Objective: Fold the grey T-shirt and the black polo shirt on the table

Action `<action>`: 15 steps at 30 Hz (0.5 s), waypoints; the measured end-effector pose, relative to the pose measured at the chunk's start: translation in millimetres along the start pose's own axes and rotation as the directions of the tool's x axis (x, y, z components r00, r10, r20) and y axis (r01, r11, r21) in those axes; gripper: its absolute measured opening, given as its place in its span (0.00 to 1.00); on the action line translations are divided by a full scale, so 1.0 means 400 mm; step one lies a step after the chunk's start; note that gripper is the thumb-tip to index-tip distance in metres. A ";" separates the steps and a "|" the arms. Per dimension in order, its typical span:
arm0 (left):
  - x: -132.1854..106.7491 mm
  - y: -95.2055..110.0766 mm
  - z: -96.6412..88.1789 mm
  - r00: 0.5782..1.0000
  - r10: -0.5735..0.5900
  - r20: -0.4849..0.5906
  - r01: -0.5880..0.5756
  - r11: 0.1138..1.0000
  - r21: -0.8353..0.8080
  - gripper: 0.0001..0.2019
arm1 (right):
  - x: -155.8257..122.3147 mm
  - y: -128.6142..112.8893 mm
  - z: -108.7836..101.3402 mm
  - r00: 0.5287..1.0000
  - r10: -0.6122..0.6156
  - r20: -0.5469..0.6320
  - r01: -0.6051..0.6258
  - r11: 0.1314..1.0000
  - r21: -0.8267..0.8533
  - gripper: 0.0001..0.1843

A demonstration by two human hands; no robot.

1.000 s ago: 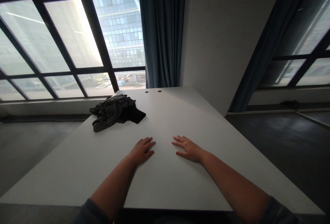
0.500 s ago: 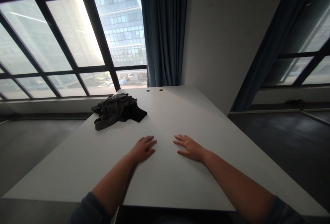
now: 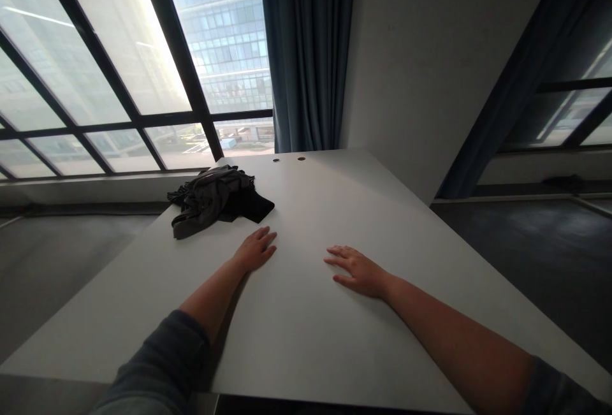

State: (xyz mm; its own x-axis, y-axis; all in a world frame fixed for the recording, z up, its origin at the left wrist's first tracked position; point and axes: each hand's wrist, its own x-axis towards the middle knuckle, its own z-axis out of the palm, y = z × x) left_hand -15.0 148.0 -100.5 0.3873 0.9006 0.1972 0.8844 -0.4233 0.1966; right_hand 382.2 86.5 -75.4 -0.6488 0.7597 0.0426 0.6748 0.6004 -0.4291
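Note:
A crumpled heap of dark grey and black cloth [image 3: 205, 201] lies toward the far left of the white table [image 3: 306, 332]. Just in front of its black part is my left hand [image 3: 256, 249], open and holding nothing, its fingers pointing forward and a little right. My right hand [image 3: 358, 269] rests on the tabletop farther right, with its fingers spread and nothing in them. Neither hand touches the cloth. Whether the heap is one piece or more, I cannot tell.
Two small round inserts [image 3: 301, 159] sit in the tabletop near its far edge. Behind the table hang a blue curtain [image 3: 308, 51] and a grey wall [image 3: 411, 71]. Dark-framed windows [image 3: 129, 39] stand at the left, and dark floor [image 3: 507, 249] lies on both sides.
My left hand has moved forward and slightly left, closer to the cloth heap. The right hand stays on the table, nearly where it was. The camera view has shifted slightly.

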 end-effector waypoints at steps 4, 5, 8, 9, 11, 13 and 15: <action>0.054 -0.054 0.001 0.989 -0.107 -0.105 0.118 0.988 0.099 0.31 | -0.002 0.004 0.002 1.000 -0.002 0.003 0.002 1.000 0.000 0.32; 0.067 -0.065 0.000 0.985 -0.124 -0.116 0.138 0.984 0.115 0.31 | -0.003 0.004 0.001 1.000 -0.001 0.003 0.001 1.000 -0.001 0.32; 0.105 -0.098 -0.005 0.977 -0.199 -0.077 0.207 0.971 0.122 0.32 | -0.001 0.002 -0.003 1.000 -0.012 -0.015 0.012 1.000 0.007 0.30; 0.118 -0.109 -0.008 0.974 -0.217 -0.068 0.224 0.967 0.121 0.33 | 0.001 0.002 -0.003 1.000 -0.015 -0.026 0.015 1.000 0.010 0.29; 0.147 -0.134 -0.012 0.968 -0.225 -0.110 0.239 0.962 0.133 0.35 | 0.004 0.001 -0.004 0.999 -0.007 -0.039 0.007 1.000 0.010 0.27; 0.177 -0.162 -0.015 0.961 -0.230 -0.156 0.253 0.956 0.149 0.34 | 0.006 0.001 -0.003 0.999 0.008 -0.042 -0.008 1.000 0.006 0.26; 0.211 -0.195 -0.015 0.958 -0.263 -0.114 0.278 0.949 0.148 0.30 | 0.006 0.002 -0.001 0.999 0.017 -0.044 -0.016 1.000 0.009 0.26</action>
State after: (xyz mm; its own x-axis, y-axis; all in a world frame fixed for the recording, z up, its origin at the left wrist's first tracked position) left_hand -53.0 256.7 -93.6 0.1087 0.9629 0.2468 0.9856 -0.1367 0.0991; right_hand 381.1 88.9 -75.4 -0.6212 0.7800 0.0752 0.6823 0.5856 -0.4377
